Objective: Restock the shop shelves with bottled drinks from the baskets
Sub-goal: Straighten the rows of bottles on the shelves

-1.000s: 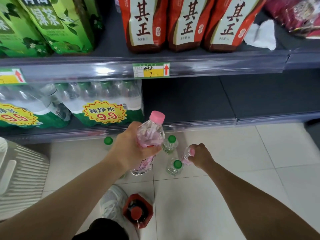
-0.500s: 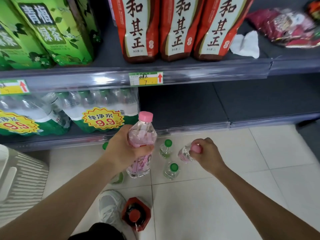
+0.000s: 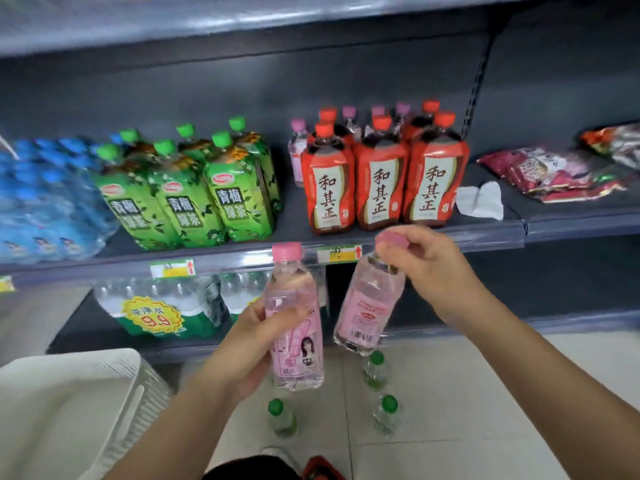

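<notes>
Down and well to the left of your left fingers sits the white basket (image 3: 69,403). Leave it for now, since both hands are loaded.

Your left hand (image 3: 242,351) wraps the middle of the left pink bottle (image 3: 294,299), fingers curled round the label. The bottle stands upright with its cap well above your knuckles, which is a sound hold for a lift.

Up and to the left of those fingers stand the green tea bottles (image 3: 239,199). Straight above the fingers, past the front rail of the shelf (image 3: 242,263), is the lane between the green tea and the red bottles (image 3: 381,181). Pink-capped bottles (image 3: 298,147) already stand at the back of it. I judge that lane to be the home for both bottles. Send the left one in first, base leading, and slide it back to join them.

Just right of your left fingertips hangs the right pink bottle (image 3: 367,306). It looks close to the other bottle but apart from it, and it tilts, its base swung toward your left hand.

Your right hand (image 3: 429,268) pinches it by the cap and neck alone, fingertips bunched on top. That grip lets the bottle swing. Move slowly, or shift your hold to the body before you reach in, lest the base knock the red bottles standing just above those fingers.

Below both hands, green-capped bottles (image 3: 281,417) wait on the floor (image 3: 485,393).
</notes>
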`<state>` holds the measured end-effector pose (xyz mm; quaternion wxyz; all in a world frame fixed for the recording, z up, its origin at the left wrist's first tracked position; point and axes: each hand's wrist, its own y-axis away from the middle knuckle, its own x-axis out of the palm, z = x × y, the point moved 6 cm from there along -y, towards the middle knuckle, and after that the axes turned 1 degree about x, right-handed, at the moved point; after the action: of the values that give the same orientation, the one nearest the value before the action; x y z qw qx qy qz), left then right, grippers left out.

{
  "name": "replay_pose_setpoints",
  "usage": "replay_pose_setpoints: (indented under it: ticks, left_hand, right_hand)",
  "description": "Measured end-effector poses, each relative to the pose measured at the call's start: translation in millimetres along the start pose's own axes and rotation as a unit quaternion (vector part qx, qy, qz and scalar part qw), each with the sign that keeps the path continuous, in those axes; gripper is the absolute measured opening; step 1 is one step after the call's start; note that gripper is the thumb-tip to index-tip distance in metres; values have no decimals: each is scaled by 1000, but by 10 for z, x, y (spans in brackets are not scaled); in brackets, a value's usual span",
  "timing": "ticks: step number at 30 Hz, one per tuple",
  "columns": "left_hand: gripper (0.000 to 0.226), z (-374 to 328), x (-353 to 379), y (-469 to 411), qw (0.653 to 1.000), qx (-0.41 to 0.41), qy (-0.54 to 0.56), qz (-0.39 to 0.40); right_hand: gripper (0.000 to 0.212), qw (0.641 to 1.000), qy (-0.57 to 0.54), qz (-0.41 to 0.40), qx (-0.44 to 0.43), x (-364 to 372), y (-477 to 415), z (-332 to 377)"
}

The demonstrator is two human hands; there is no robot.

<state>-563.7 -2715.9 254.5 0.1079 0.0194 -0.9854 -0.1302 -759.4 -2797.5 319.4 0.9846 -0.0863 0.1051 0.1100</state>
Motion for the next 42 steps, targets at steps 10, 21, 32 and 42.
replay_pose_setpoints:
  ticks: [10,21,32,42]
  left_hand:
    - [101,-893,-374,998,996,49,75,15]
    - [79,-1938,-581,2048,970,187,153,-4]
    - [77,-2731,-735,2666,954,277,88,-75]
    - [59,-3185,-1354,2653,932,312,112,-146]
  right_hand:
    - [12,984,-146,89,-51,655,131,1624]
    - [24,936,-246,194,-163,1335,410,3218]
    - [48,942,-197,171,-212,1897,560,4082]
    - [75,943,-193,242,-120,2560,279,4046]
